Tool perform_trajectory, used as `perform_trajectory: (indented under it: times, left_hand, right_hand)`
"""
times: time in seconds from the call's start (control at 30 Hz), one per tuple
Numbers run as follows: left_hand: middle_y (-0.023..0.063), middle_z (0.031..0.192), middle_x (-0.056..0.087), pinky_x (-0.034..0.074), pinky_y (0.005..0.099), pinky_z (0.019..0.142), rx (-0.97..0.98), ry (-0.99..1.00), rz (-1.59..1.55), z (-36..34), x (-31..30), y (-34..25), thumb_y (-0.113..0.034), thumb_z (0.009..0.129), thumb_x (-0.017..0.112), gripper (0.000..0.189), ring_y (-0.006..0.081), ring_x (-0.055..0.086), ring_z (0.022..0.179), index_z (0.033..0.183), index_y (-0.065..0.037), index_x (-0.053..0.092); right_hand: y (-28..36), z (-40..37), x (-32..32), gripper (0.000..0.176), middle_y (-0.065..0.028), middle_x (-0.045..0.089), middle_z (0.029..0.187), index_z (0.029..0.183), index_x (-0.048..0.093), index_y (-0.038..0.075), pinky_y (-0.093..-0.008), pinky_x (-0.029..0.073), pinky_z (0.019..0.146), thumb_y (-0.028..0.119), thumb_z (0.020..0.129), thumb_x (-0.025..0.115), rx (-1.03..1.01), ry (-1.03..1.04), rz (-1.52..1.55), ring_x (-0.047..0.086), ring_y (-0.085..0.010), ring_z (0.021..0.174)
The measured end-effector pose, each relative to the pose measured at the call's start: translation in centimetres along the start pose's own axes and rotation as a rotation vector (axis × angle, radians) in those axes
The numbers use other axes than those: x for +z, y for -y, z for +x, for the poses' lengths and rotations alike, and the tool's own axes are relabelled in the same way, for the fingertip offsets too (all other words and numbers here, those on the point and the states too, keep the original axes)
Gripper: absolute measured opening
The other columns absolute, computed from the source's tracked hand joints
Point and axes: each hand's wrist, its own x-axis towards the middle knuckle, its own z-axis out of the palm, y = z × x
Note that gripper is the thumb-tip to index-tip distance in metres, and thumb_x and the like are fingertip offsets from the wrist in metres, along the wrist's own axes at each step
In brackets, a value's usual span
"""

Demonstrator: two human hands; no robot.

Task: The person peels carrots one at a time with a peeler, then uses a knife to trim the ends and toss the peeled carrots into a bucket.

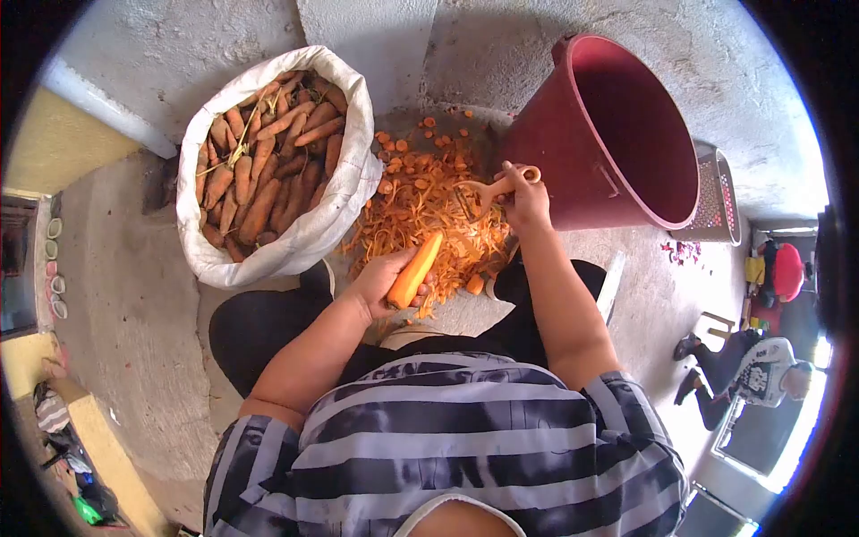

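Note:
My left hand [385, 282] is closed around a peeled carrot [416, 270], bright orange and tilted with its upper end away from me. In my right hand [525, 201] is a peeler [488, 192] with a pale handle, its blade end pointing left, apart from the carrot. Below both hands a heap of carrot peelings [429, 210] with cut carrot ends covers the floor. To the left, a white sack [358, 170] with its rim rolled down holds many unpeeled carrots [268, 170].
A large dark red bucket [559, 134] stands tilted-looking at the right, close to my right hand. Behind it is a perforated crate [720, 197]. A wall [376, 36] runs along the far side. Another person [761, 371] sits at the far right.

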Motion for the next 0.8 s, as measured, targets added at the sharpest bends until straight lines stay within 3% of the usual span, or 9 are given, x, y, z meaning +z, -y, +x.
perform_trajectory:
  times: [0.17, 0.23, 0.3, 0.37, 0.5, 0.53, 0.6, 0.7, 0.8]
  left_hand:
    - [0.0053, 0.077, 0.051, 0.042, 0.026, 0.047, -0.004, -0.016, -0.001, 0.2, 0.1, -0.2, -0.039, 0.091, 0.037, 0.034, 0.0136, 0.05, 0.062, 0.104, -0.01, 0.049]
    - [0.0054, 0.078, 0.051, 0.042, 0.0258, 0.047, -0.023, 0.061, 0.034, 0.1, 0.0, -0.2, -0.039, 0.091, 0.037, 0.035, 0.0134, 0.05, 0.062, 0.107, -0.01, 0.048]
    - [0.0051, 0.078, 0.051, 0.042, 0.0256, 0.049, -0.034, 0.11, -0.006, 0.1, -0.2, -0.3, -0.04, 0.09, 0.038, 0.037, 0.0129, 0.049, 0.062, 0.11, -0.01, 0.048]
    - [0.0058, 0.081, 0.051, 0.044, 0.0265, 0.052, -0.01, 0.118, -0.021, 0.3, -0.6, -0.4, -0.042, 0.089, 0.039, 0.04, 0.0138, 0.05, 0.064, 0.113, -0.011, 0.047]
    - [0.0098, 0.097, 0.055, 0.048, 0.0322, 0.062, 0.088, -0.014, 0.007, -0.3, 0.6, -0.4, -0.043, 0.088, 0.042, 0.044, 0.019, 0.057, 0.079, 0.115, -0.008, 0.046]
    - [0.0109, 0.101, 0.055, 0.05, 0.0342, 0.065, 0.111, -0.058, 0.025, -0.5, 1.3, -0.5, -0.043, 0.087, 0.043, 0.045, 0.0204, 0.058, 0.084, 0.115, -0.008, 0.046]
    - [0.0127, 0.107, 0.054, 0.049, 0.0364, 0.072, 0.114, 0.023, -0.037, -0.3, 0.7, -0.3, -0.041, 0.086, 0.045, 0.046, 0.0218, 0.057, 0.092, 0.115, -0.006, 0.046]
    - [0.0129, 0.104, 0.054, 0.045, 0.0338, 0.082, 0.166, 0.103, -0.097, -0.2, 2.1, -0.2, -0.037, 0.085, 0.05, 0.043, 0.0201, 0.056, 0.093, 0.112, -0.003, 0.048]
    - [0.0137, 0.101, 0.054, 0.045, 0.0326, 0.082, 0.133, 0.134, 0.067, 0.1, 0.5, 0.2, -0.033, 0.084, 0.052, 0.044, 0.0201, 0.056, 0.091, 0.108, 0.004, 0.048]
  right_hand:
    - [0.0, -5.1, 2.7, 0.013, -0.0056, 0.055, 0.076, 0.088, 0.05, 0.008, -0.0249, 0.04, 0.048, 0.016, 0.083, 0.057, 0.148, 0.481, 0.231, 0.05, -0.0142, 0.06]
    - [-1.2, -3.0, 2.0, 0.013, -0.0048, 0.055, 0.076, 0.088, 0.05, 0.009, -0.0251, 0.04, 0.049, 0.016, 0.082, 0.059, 0.201, 0.184, 0.207, 0.05, -0.0142, 0.061]
    - [-2.2, 0.0, -0.3, 0.017, -0.004, 0.055, 0.077, 0.09, 0.05, 0.009, -0.027, 0.043, 0.055, 0.016, 0.08, 0.062, 0.051, -0.078, -0.057, 0.053, -0.0146, 0.068]
    - [-1.0, -0.6, -0.5, 0.013, -0.0055, 0.056, 0.079, 0.084, 0.052, 0.005, -0.0278, 0.044, 0.055, 0.013, 0.08, 0.062, 0.038, -0.098, -0.051, 0.055, -0.0148, 0.07]
    - [0.8, -7.2, 3.2, 0.01, -0.0079, 0.057, 0.08, 0.07, 0.051, -0.001, -0.0258, 0.044, 0.062, 0.002, 0.077, 0.058, -0.371, 0.109, -0.68, 0.055, -0.0136, 0.074]
    - [-1.4, -7.8, 2.8, 0.006, -0.0098, 0.056, 0.079, 0.073, 0.052, 0.0, -0.0268, 0.044, 0.064, 0.0, 0.074, 0.058, -0.464, 0.204, -0.635, 0.055, -0.0172, 0.073]
    - [0.0, -12.1, 4.1, 0.015, -0.0146, 0.055, 0.082, 0.083, 0.054, 0.002, -0.0343, 0.046, 0.068, 0.006, 0.071, 0.062, -0.815, 0.444, -0.966, 0.056, -0.0306, 0.077]
    - [2.1, -16.6, 4.3, 0.047, -0.0153, 0.052, 0.104, 0.1, 0.054, 0.003, -0.0375, 0.045, 0.082, 0.02, 0.062, 0.076, -0.569, 0.843, -0.881, 0.053, -0.0322, 0.098]
    - [5.1, -18.0, 1.7, 0.047, -0.0159, 0.053, 0.105, 0.1, 0.056, 0.003, -0.0375, 0.045, 0.08, 0.025, 0.064, 0.075, -0.727, 0.65, -1.043, 0.053, -0.0317, 0.096]
